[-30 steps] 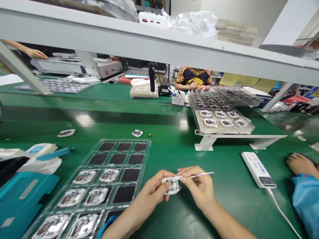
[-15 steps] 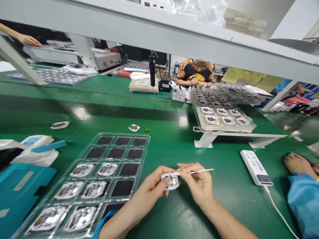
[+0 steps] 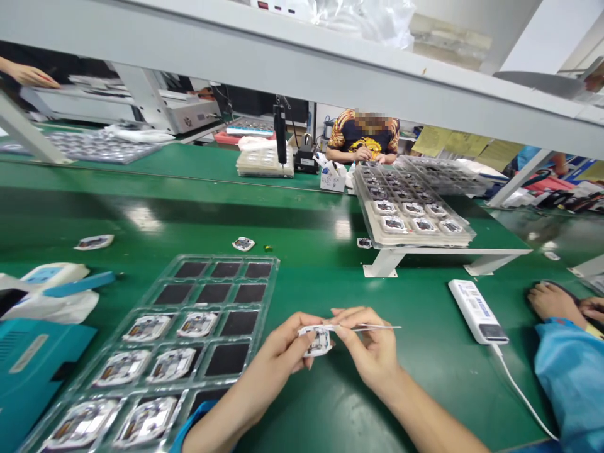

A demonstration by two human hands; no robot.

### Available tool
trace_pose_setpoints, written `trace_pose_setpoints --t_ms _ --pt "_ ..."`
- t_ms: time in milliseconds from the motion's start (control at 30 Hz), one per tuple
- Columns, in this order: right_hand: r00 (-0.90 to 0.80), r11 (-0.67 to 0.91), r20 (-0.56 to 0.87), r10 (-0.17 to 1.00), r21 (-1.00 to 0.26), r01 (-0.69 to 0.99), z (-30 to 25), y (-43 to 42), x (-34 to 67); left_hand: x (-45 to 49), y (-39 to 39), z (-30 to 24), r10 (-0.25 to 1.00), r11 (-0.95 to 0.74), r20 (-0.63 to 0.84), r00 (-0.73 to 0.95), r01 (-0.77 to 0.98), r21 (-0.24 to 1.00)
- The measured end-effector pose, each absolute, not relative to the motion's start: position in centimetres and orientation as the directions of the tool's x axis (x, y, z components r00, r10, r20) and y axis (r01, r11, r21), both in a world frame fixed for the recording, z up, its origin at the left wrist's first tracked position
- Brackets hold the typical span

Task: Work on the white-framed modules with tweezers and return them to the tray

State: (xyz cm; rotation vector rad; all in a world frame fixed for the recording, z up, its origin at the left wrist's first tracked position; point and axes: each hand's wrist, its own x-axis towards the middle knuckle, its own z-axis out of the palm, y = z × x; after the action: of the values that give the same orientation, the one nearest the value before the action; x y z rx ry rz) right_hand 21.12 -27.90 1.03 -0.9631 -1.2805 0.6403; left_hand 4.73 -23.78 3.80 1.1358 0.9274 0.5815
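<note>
Tweezers point(image 3: 377, 328) rest in the right hand point(image 3: 370, 352), and their thin metal tips reach left to a small white part point(image 3: 317, 341). The left hand point(image 3: 278, 346) holds that part up off the worktop point(image 3: 330, 402). Both grips are closed. The left grip is clamped on the part, with the thumb pressed on its face, and the right grip is pinched on the tweezers. The two hands are close together, near the front edge of the worktop, and the part sits between them. It is too small to see just what the tips touch.

Just left of the hands lies a clear plastic tray point(image 3: 226, 257). Its front cells hold shiny parts, and its back cells show only black pads. A blue sleeve point(image 3: 193, 421) sits at the left wrist, close to the corner of this tray. By the left edge of the worktop is a teal box point(image 3: 33, 377).

To the right of the hands lies a white power bank point(image 3: 477, 313) with a white cable point(image 3: 523, 396) running toward the front edge. Past it, near the right edge, a co-worker's hand point(image 3: 552, 303) rests on the worktop, apart from the person's own hands. Farther back, a stack of trays point(image 3: 410, 214) stands on a white stand point(image 3: 389, 261).
</note>
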Motion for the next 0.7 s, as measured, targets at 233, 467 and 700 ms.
trace_pose_setpoints --t_ms 233,467,700 --pt "0.162 0.526 0.555 0.816 -0.829 0.192 0.99 -28.02 21.08 4.74 -23.87 3.47 0.816 0.313 -0.293 0.498 0.044 0.949" --pt "0.171 0.571 0.604 0.779 -0.795 0.207 0.78 -28.08 20.88 5.01 -23.86 3.37 0.836 0.367 -0.305 0.457 -0.052 0.929" --pt "0.178 0.568 0.598 0.782 -0.8 0.194 0.7 -27.88 20.91 4.7 -23.58 3.18 0.805 0.36 -0.285 0.521 -0.047 0.932"
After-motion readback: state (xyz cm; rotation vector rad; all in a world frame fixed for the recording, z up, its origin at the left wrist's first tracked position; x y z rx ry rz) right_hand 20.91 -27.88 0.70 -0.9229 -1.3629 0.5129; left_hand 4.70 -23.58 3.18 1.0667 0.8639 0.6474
